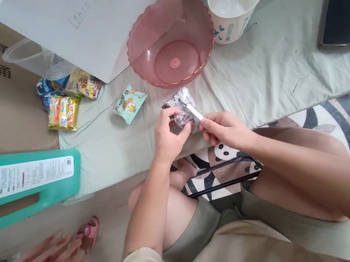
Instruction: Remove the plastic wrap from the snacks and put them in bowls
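My left hand (169, 135) pinches a crinkled, silvery, see-through packet (181, 103) at the front part of the cloth-covered surface; what the packet contains is not clear. My right hand (225, 130) is closed around a slim white tool (194, 111), whose tip reaches onto the packet; its exact kind cannot be made out. Just behind both hands stands a pink ribbed bowl (172, 48) with a gold rim. To the left of my left hand lies a small mint-green snack packet (130, 104) with a cartoon animal on it.
Beside the bowl is a white paper cup (237, 11) with clear plastic inside. A dark phone (344, 13) lies far right. Several colourful snack packets (63, 112) sit left, near a clear plastic tub (37, 60), a white box (74, 22) and a green stool (75, 160). Another person's foot (91, 231) shows lower left.
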### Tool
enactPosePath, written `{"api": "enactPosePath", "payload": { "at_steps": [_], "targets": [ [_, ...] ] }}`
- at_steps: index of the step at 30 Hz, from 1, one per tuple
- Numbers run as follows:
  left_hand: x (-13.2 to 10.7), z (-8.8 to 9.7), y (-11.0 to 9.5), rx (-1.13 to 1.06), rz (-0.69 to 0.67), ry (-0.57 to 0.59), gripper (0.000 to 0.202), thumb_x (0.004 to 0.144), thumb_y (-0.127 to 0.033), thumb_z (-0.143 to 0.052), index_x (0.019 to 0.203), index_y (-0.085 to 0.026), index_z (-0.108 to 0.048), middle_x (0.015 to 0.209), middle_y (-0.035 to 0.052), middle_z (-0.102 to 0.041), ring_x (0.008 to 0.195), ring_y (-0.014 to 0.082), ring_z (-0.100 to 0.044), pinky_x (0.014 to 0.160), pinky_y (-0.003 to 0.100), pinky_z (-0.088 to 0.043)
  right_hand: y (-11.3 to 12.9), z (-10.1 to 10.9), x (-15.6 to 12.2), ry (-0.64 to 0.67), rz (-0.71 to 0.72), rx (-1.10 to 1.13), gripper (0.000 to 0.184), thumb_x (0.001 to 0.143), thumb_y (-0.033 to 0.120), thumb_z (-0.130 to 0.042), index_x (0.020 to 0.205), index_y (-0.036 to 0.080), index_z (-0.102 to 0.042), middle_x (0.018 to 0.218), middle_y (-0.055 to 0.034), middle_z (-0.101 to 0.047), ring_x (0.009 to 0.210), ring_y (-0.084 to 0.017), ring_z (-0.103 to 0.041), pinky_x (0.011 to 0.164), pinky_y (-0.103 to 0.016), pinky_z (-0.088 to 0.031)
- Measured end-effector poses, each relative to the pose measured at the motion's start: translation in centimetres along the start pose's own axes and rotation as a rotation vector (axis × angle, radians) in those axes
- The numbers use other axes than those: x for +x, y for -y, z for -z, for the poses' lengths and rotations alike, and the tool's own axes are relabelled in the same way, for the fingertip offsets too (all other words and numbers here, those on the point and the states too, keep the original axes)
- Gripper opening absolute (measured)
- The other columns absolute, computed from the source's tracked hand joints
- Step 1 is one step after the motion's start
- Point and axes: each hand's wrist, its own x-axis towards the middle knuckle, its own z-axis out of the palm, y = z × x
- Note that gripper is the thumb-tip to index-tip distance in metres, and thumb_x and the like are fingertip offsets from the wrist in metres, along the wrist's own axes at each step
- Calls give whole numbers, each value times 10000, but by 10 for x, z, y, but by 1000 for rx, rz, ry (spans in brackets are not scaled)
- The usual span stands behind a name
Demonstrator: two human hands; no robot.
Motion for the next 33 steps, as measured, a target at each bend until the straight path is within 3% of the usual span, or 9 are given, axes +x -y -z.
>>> {"api": "enactPosePath", "payload": {
  "at_steps": [6,14,17,19,21,26,30,32,33],
  "targets": [
    [3,13,-1,7,3,-212,479,843,-609,-780,1081,-275,-533,1009,9,-570,851,145,-589,753,285,-523,6,3,-7,83,-61,-87,316,957,401,-578,733,186,-634,613,-12,-662,460,-101,-552,473,-239,-451],
    [10,44,7,-193,233,-365,692,754,-764,-788,1172,-353,-420,1017,10,-542,856,159,-605,742,299,-517,10,23,-13,154,32,-445,383,977,419,-530,676,203,-628,580,-6,-635,501,-139,-574,483,-270,-406],
    [8,47,7,-277,269,-353,692,736,-741,-820,1146,-353,-420,1013,-1,-552,822,141,-596,719,284,-522,11,46,-11,-73,227,-656,356,982,425,-545,718,213,-655,588,-6,-590,524,-146,-525,502,-287,-352],
    [3,38,7,-250,287,-313,681,735,-733,-829,1114,-324,-438,1016,2,-538,807,128,-581,713,270,-528,6,65,-6,-315,389,-820,292,962,432,-576,831,224,-735,729,-41,-637,605,-166,-533,558,-307,-363],
    [-4,20,5,-138,283,-284,630,775,-704,-814,1091,-292,-458,1056,20,-523,876,137,-584,756,269,-545,-1,84,1,-459,463,-965,265,924,423,-612,978,243,-798,898,-81,-670,696,-197,-556,626,-340,-393],
    [-18,-18,-1,51,247,-191,539,842,-536,-821,1128,-270,-449,1173,59,-480,1049,186,-575,797,294,-566,-14,124,18,-556,416,-1067,229,853,298,-701,1049,268,-815,1002,-113,-660,855,-268,-593,857,-483,-472],
    [-9,-6,-5,217,152,-126,756,726,-407,-919,1314,-272,-464,1313,99,-497,1150,251,-596,922,405,-568,-5,129,21,-850,371,-1041,270,847,227,-679,1086,246,-803,1124,-175,-687,1132,-425,-601,1038,-691,-366],
    [0,8,-5,277,56,-65,667,734,-343,-895,1295,-260,-545,1335,105,-547,1229,282,-586,1000,436,-550,0,118,16,-800,495,-954,289,893,264,-626,1132,229,-784,1152,-192,-694,1145,-414,-621,1026,-662,-404],
    [4,14,-4,281,25,-16,541,769,-305,-852,1242,-251,-597,1298,96,-595,1214,272,-604,997,420,-552,2,109,13,-671,605,-900,292,919,319,-613,1149,232,-769,1153,-183,-698,1123,-386,-641,1011,-623,-440]
  ]
}}
